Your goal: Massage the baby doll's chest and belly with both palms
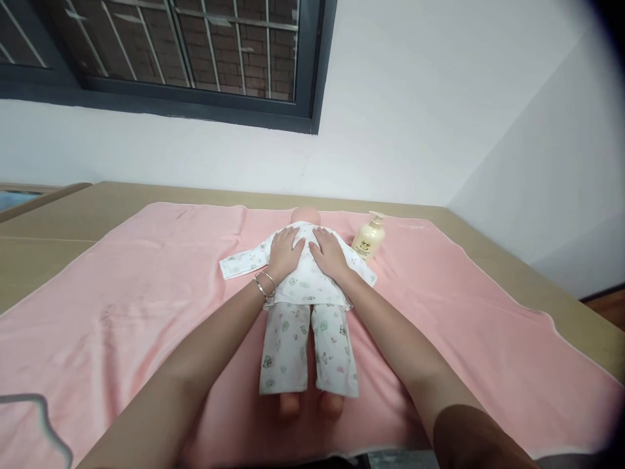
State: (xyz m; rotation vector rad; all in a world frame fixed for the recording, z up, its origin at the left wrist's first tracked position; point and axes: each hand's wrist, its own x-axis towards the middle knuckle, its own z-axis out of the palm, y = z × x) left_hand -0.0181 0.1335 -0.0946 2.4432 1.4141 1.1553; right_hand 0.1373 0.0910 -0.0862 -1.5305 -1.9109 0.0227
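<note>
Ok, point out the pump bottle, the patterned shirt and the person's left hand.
Pump bottle (368, 240): head view, front of the body.
Patterned shirt (306, 277): head view, middle of the cloth.
Left hand (285, 253): head view, back of the hand.

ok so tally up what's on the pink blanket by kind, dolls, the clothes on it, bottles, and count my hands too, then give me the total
Dolls: 1, the doll
Clothes: 2, the printed top and printed trousers
Bottles: 1, the pump bottle
Hands: 2, your left hand and right hand
Total: 6
</note>
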